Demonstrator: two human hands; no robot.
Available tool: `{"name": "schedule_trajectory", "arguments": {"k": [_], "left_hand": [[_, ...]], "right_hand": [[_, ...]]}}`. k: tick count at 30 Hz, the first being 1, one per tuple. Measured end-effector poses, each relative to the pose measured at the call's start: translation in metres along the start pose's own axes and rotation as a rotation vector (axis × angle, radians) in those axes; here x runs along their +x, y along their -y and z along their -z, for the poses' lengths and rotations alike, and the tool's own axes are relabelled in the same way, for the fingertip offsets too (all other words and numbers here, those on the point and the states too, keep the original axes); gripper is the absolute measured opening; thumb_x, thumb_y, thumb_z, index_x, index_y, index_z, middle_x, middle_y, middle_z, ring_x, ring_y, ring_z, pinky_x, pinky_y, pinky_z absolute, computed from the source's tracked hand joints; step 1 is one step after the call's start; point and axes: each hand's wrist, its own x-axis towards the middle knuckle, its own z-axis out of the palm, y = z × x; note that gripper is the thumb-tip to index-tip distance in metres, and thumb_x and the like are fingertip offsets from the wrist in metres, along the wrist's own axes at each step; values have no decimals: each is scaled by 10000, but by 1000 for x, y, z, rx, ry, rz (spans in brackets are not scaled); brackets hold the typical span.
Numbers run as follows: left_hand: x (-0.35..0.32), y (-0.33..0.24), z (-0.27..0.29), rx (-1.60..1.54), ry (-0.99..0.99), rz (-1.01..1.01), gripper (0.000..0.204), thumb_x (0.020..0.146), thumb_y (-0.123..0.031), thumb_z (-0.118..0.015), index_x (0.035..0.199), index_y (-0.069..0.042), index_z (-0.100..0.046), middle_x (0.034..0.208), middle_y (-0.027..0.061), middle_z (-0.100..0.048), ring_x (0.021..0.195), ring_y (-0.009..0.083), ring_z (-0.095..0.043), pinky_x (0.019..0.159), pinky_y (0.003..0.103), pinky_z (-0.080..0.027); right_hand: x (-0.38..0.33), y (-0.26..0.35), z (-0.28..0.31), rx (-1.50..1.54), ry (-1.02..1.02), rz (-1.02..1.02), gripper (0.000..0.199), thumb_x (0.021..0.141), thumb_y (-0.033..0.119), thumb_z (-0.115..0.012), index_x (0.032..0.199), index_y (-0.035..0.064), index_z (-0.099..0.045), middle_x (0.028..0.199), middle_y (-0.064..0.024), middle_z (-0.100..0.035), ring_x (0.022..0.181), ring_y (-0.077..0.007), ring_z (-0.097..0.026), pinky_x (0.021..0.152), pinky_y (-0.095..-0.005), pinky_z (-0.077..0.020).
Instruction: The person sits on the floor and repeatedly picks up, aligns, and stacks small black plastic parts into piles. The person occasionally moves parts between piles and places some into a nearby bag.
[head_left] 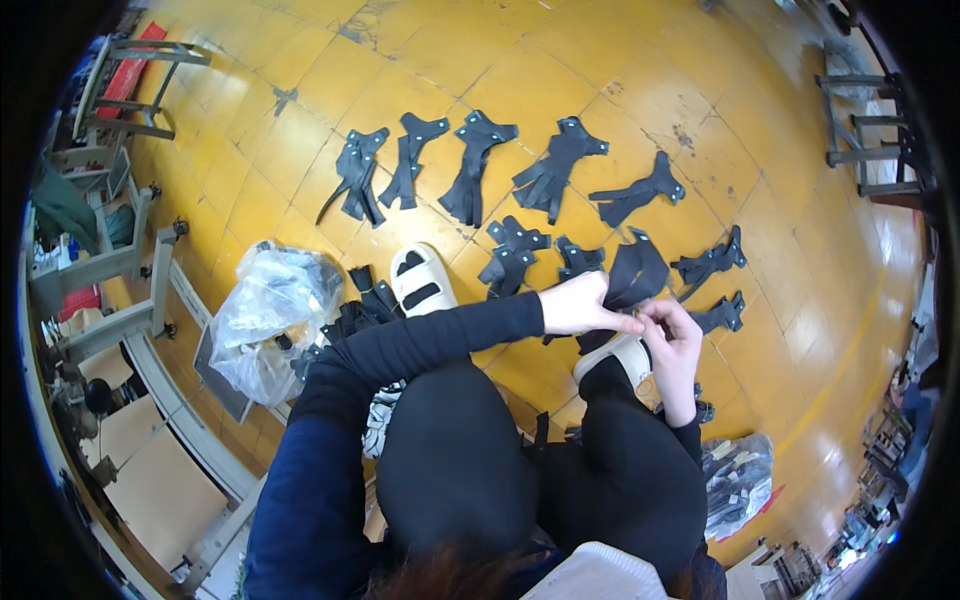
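Observation:
My left hand (pixel 578 305) reaches across from the left and is closed on a bundle of black strips (pixel 640 268). The strips fan out past its fingers, away from me. Close against the left thumb, my right hand (pixel 675 345) has its fingers pinched together; something small seems to be between them, too tiny to name. Beyond the hands, similar black strip bundles (pixel 480 165) lie on the floor in a curved row, each spread at one end. A shorter bundle (pixel 513 255) rests nearer, left of the held one, and another bundle (pixel 710 262) lies to the right.
A clear plastic bag (pixel 275 310) stands at the left beside a heap of black strips (pixel 355 315). Another plastic bag (pixel 738 485) with dark pieces lies at lower right. My feet wear white sandals (pixel 422 280). Metal frames (pixel 150 290) line the left; a stool (pixel 870 140) stands far right.

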Motion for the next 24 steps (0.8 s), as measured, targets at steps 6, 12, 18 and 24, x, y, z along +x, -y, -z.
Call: {"name": "schedule_trajectory", "arguments": {"k": [6,12,18,24], "left_hand": [[-1,2,-2,-428,-124,-69,181,781,-141,-753,845,-27,-627,763,-7,-616,713,60,-548,664,235,-456],[10,24,5,-465,-359,-6,167,770,-165,-744,799,-42,-636,712,-17,-584,633,57,-504,581,216,-401],[21,48,9,-242,-712,34,274,836,-237,-647,683,-14,-599,566,-9,-501,519,67,-432,512,252,-350],[19,55,3,-687,-410,-52,274,942,-276,-565,768,-64,-556,668,-21,-500,581,68,-438,547,209,-349]], "right_hand": [[12,3,-1,133,53,12,44,818,-9,-591,818,15,-553,819,0,-510,754,-72,-472,694,-207,-381],[6,-8,-2,711,164,-6,140,822,164,-576,780,71,-481,863,-44,-481,866,-175,-451,849,-308,-357],[13,-4,-2,706,152,-48,184,863,231,-504,760,88,-449,639,-31,-478,707,-174,-506,910,-333,-370],[12,-14,4,775,442,-304,317,951,113,-405,1238,12,-496,826,-89,-609,533,-79,-457,661,-198,-446]]}}
